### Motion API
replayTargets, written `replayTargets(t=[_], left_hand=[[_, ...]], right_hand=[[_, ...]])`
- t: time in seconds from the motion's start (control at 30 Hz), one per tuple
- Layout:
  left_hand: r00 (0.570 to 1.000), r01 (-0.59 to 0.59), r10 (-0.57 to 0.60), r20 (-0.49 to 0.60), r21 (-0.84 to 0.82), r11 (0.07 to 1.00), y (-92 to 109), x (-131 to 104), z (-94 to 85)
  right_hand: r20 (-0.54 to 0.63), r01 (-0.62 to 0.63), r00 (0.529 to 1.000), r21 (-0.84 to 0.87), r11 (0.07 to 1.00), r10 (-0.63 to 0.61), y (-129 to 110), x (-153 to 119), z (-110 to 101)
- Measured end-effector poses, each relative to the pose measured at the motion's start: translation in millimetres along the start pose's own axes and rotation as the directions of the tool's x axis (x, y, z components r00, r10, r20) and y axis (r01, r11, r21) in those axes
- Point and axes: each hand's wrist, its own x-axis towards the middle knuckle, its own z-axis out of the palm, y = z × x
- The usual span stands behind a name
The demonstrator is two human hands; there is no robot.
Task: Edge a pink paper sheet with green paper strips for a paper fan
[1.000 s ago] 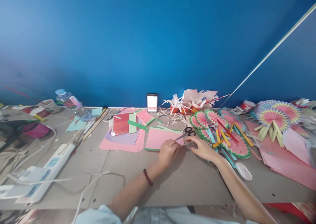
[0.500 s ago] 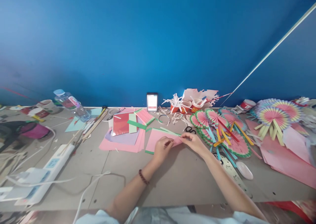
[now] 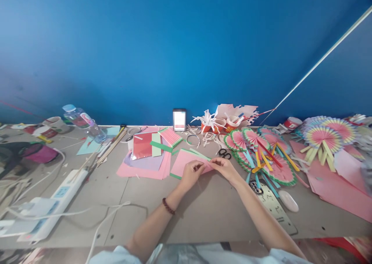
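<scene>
Just past five o'clock, the left grip (image 3: 192,175) and right grip (image 3: 228,171) hide part of the pink sheet (image 3: 183,161); what lies between the fingertips is too small to tell. The scissors (image 3: 224,154) lose their blades behind the right grip. At four o'clock, the patterned phone (image 3: 273,202) is partly behind the right forearm (image 3: 255,211), its lettering unreadable. Dead centre, the upright screen (image 3: 179,120) is pixelated. At nine, the magenta pouch (image 3: 45,154) is blurred.
</scene>
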Motion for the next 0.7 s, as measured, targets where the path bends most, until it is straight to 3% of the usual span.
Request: replayTargets(t=[0.13, 0.2, 0.3, 0.37, 0.47, 0.7], left_hand=[[1.000, 0.020, -0.020, -0.009, -0.004, 1.000, -4, -1, 2.9], [0.999, 0.026, -0.027, -0.026, -0.015, 1.000, -7, -1, 3.9], [0.997, 0.039, -0.041, -0.066, -0.037, 0.999, -10, -1, 4.2], [0.995, 0.053, -0.057, -0.080, -0.055, 0.997, -12, 0, 3.8], [0.993, 0.074, -0.082, -0.089, -0.090, 0.993, -15, 1, 3.2], [0.989, 0.106, -0.120, -0.086, -0.156, 0.982, -16, 5, 0.3]], right_hand=[[-0.049, 0.135, 0.987, -0.244, 0.960, -0.151, 7, 5, -18], [-0.102, 0.209, 0.953, -0.460, 0.863, -0.286, 14, 11, -33], [-0.013, 0.269, 0.920, -0.706, 0.655, -0.392, 28, 19, -51], [0.072, 0.296, 0.917, -0.783, 0.547, -0.393, 34, 24, -57], [0.165, 0.328, 0.918, -0.827, 0.457, -0.361, 34, 30, -60], [0.238, 0.295, 0.953, -0.865, 0.406, -0.185, 12, 39, -63]])
